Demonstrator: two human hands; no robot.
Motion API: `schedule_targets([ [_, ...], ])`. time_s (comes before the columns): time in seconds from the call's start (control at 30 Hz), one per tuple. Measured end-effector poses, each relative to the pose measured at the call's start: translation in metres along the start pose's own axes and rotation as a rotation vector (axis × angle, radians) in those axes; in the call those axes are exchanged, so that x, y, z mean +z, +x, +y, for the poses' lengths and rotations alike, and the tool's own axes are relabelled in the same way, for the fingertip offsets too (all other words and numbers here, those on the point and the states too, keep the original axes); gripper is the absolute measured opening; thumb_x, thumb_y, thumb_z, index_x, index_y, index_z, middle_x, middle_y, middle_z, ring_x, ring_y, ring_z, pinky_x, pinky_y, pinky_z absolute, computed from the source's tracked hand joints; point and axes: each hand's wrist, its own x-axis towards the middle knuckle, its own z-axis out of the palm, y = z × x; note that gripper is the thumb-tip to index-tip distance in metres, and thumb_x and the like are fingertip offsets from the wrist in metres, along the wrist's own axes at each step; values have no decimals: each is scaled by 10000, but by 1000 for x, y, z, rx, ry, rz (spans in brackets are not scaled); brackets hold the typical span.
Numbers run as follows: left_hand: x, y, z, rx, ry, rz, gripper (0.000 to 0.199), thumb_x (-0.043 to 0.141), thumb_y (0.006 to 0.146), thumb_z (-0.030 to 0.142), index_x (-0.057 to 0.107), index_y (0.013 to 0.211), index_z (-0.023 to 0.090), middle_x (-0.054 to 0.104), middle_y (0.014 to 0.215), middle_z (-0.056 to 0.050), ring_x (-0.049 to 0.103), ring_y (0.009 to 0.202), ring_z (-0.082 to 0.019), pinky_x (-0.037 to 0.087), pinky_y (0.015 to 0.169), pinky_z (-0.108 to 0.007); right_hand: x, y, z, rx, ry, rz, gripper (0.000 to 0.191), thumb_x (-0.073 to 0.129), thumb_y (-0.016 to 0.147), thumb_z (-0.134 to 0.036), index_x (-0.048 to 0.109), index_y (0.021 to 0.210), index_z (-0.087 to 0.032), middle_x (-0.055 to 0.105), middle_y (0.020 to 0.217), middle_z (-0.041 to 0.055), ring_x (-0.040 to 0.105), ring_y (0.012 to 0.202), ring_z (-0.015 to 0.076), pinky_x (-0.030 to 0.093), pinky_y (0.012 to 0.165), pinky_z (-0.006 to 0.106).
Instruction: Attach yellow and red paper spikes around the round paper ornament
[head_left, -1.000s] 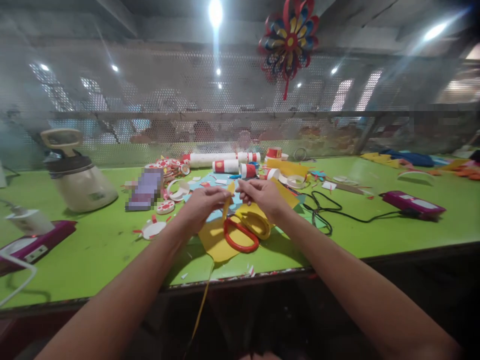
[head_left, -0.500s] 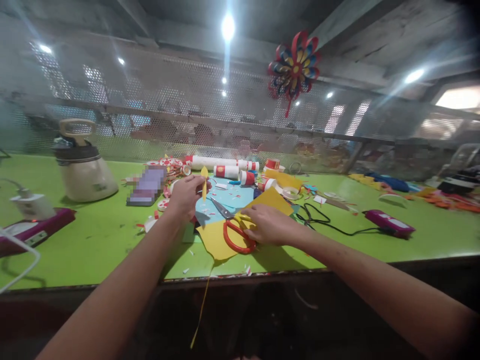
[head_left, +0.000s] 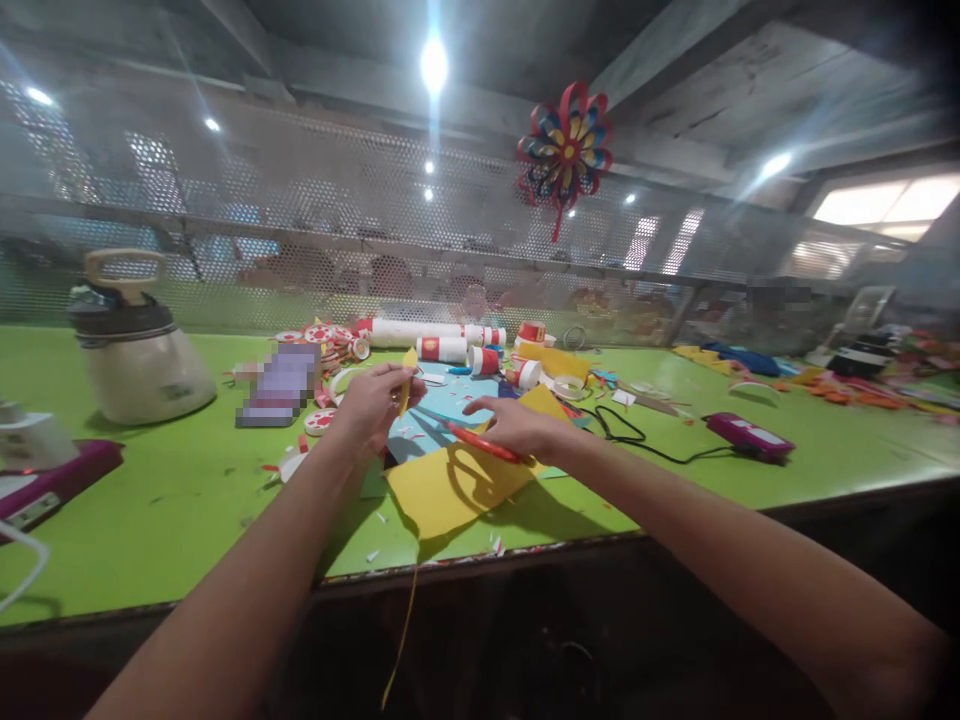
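Pinched in my left hand (head_left: 379,397) is a small yellow paper piece (head_left: 407,382), held upright over a light blue sheet (head_left: 472,390) strewn with paper scraps. My right hand (head_left: 517,428) grips a pair of scissors (head_left: 480,438) with red handles; their blades point left toward the yellow piece. Whether the blades touch that piece I cannot tell. Under the scissors lies a larger yellow sheet (head_left: 435,495), reaching close to the table's front edge. A thin yellow strip (head_left: 409,620) hangs down over that edge.
A large beige thermos (head_left: 146,360) and a phone (head_left: 281,385) stand or lie to the left. Behind my hands are white rolls (head_left: 420,332) and tape. To the right, a purple power strip (head_left: 750,437) trails a black cord. A paper flower (head_left: 568,150) hangs above.
My right hand has lifted the scissors off the yellow sheet and turned them toward the left hand. The yellow piece in my left hand has tilted. The view has shifted slightly right.
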Motion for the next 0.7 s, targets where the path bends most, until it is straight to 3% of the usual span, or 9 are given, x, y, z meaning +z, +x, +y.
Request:
schedule_targets([
  [0.2,-2,1,12,47,-78,27,76,652,640,150,578,650,134,589,555,17,575,551,-88,470,606,-214,-21,2,-8,-31,48,166,417,554,776,-319,579,1160,-158,606,686,32,540,545,133,375,459,227],
  [0.37,-1,-1,13,-39,-42,14,60,628,645,91,574,645,118,600,556,-10,588,546,-102,480,581,-218,-2,48,-11,-66,-135,294,485,637,738,-262,533,1203,-170,649,911,65,602,739,184,440,609,263],
  [0.57,-7,2,5,-177,17,-16,73,595,669,69,552,634,117,607,561,-25,578,501,-104,469,507,-211,34,83,-9,-189,-341,193,285,549,887,-310,557,1121,-147,590,1104,73,595,944,197,495,799,399],
  [0.7,-5,-2,6,-253,16,-150,54,601,678,69,572,658,109,632,601,-60,622,548,-150,503,543,-261,30,66,-11,-280,-421,181,206,571,866,-270,616,984,-107,611,996,100,572,945,225,446,833,403],
])
